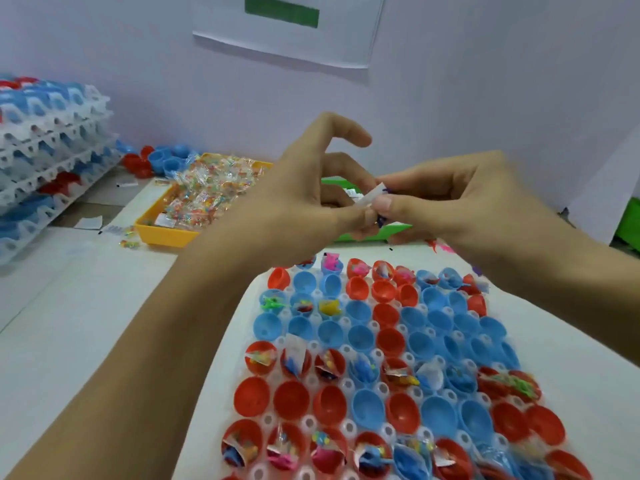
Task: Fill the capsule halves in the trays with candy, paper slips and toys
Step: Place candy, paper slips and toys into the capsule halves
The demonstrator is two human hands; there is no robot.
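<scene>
A white tabletop (69,306) carries a clear plastic tray (568,382) holding rows of red and blue plastic capsule halves (367,403); some halves are bare, while others already hold small wrapped candy, white paper and little coloured toys. At the far left stands a stack of clear trays loaded with blue and red capsule halves (45,140). Behind the hands sit a yellow plastic bin of clear-wrapped multicoloured candy (201,199) and a green plastic bin (374,232), mostly hidden. Above the near tray, raised off the tabletop, the left hand (304,195) and right hand (450,202) meet, both pinching a small white paper slip (372,195) between thumb and fingertips, with a tiny dark purple toy piece (381,221) held against it by the right hand.
</scene>
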